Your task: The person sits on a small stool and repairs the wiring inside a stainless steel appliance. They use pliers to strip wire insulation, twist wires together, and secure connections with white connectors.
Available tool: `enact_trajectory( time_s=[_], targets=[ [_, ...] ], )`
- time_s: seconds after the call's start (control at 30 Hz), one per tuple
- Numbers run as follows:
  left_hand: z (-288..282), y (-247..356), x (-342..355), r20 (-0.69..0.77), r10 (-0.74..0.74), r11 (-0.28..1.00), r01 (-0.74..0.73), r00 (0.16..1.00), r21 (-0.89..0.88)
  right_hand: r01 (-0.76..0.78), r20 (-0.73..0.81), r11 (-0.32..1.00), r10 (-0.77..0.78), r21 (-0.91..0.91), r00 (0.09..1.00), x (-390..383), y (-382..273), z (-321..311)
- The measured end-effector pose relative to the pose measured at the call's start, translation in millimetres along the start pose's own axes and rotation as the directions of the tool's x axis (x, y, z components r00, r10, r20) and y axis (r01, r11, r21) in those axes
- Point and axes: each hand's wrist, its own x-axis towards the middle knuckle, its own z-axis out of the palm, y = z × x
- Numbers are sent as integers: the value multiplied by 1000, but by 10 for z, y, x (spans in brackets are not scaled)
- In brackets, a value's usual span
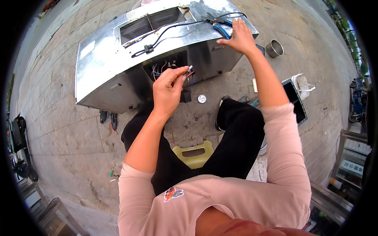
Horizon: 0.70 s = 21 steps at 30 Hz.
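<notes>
Cabinet (92, 86): silver metal box on the paving (59, 129), dark front opening (178, 59) showing loose wiring (154, 70).
Wires (190, 73): small ends, one red, held just outside that opening.
Left hand (168, 84): fingers narrow, thumb and index pinching the wires.
Right hand (242, 37): fingers wide, beside the pliers; can't tell if touching.
Pliers (221, 31): blue handles, on cabinet top by the black cable (185, 24).
Cup (275, 48): metal, on paving, right of cabinet.
</notes>
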Motion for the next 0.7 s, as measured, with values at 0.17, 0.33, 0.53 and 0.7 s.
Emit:
enact_trajectory(
  time_s=[0.17,0.33,0.53,0.7],
  targets=[
    [-66,-57,0,17,1,1000,-1,1000,-1,-56,450,998,49,3,891,421,156,-24],
    [-124,-77,7,9,10,999,-9,1000,-36,-159,253,979,122,130,960,76,85,-228],
    [-143,-62,-26,3,20,997,-20,1000,-69,-677,625,-324,-262,661,736,-1159,-879,-833],
    [-81,-69,-44,44,88,996,-88,995,0,-726,633,-402,-360,557,685,-1454,-1248,-796]
  ],
)
